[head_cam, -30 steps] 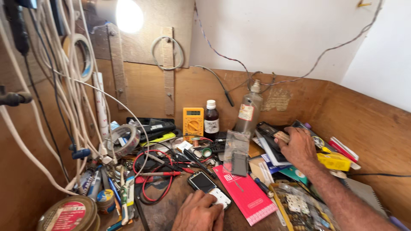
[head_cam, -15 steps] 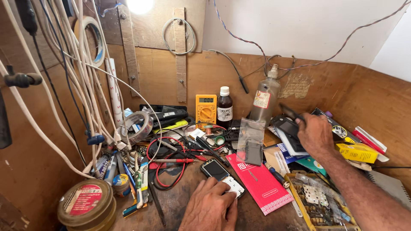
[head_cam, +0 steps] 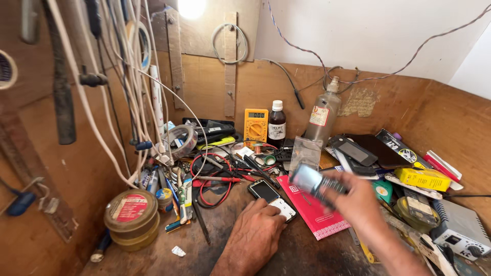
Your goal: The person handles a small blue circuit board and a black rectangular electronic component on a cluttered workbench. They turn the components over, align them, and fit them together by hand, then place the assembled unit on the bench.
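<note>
Far left, hanging down the wooden wall: white cables (head_cam: 134, 102) and a dark lead with a plug.

Low on the bench, left corner: two round tins (head_cam: 131, 219) stacked, the top lid tan with a red label. Just beside them, a jumble of pens and small tools (head_cam: 176, 197) standing or leaning. Behind that, a roll of clear tape (head_cam: 180, 140) tilted on edge.

Toward the middle, against the back wall: a yellow multimeter (head_cam: 255, 124) upright, then a dark brown bottle with a white cap (head_cam: 276, 126), then a taller clear bottle (head_cam: 324, 114). In front, red and black probe leads (head_cam: 212, 181) looped across the clutter.

Centre foreground: left hand (head_cam: 254, 236) palm down, fingers curled loosely, resting on the lower end of a keypad phone (head_cam: 271, 199) lying flat on the bench, screen end pointing away. Pressing rather than gripping, as far as visible.

Right of that: a red booklet (head_cam: 313, 214) flat on the bench, touching the phone's edge. Above it, right hand (head_cam: 358, 199) raised, fingers closed around a second dark handset (head_cam: 313, 182), blurred, held tilted over the booklet.

Further right: a heap of phones and dark screens (head_cam: 371, 151), a yellow box (head_cam: 423, 179), and at the edge a grey device with a knob (head_cam: 456, 231).
</note>
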